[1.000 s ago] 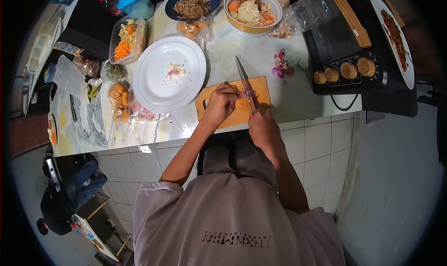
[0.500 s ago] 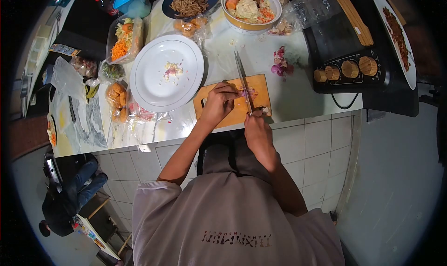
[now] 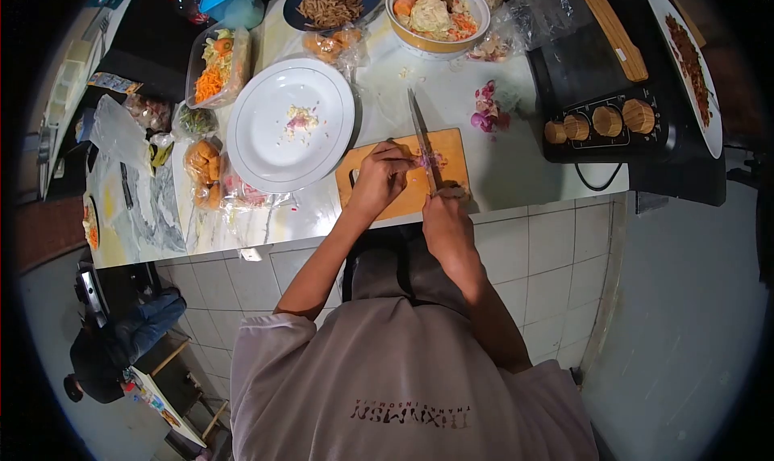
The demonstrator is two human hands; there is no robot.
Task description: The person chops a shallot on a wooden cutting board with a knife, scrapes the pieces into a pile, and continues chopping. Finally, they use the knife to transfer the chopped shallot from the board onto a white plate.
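Observation:
My right hand [image 3: 448, 223] is wrapped round the handle of a long kitchen knife [image 3: 421, 130]. Its blade points away from me and crosses the wooden cutting board [image 3: 451, 143]. On the left of the blade, my left hand [image 3: 383, 173] has its fingers pinched on a small purple shallot [image 3: 419, 162], mostly hidden by the fingertips. Chopped shallot bits [image 3: 439, 161] lie beside the blade. Beyond the board's left side stands a white plate [image 3: 242, 142] with a small heap of minced pieces [image 3: 301, 123]. Purple shallots and peelings [image 3: 488, 110] sit behind the board to the right.
A black stove [image 3: 597, 150] with wooden knobs borders the right side. Along the back are a blue plate of brown strips [image 3: 329, 8] and a white bowl of vegetables [image 3: 435, 21]. A carrot container [image 3: 216, 70] stands left. Another person [image 3: 105, 352] is at lower left.
The knife handle and my right hand have shifted very slightly on the board. My left hand keeps its place, and the whole view has moved a little.

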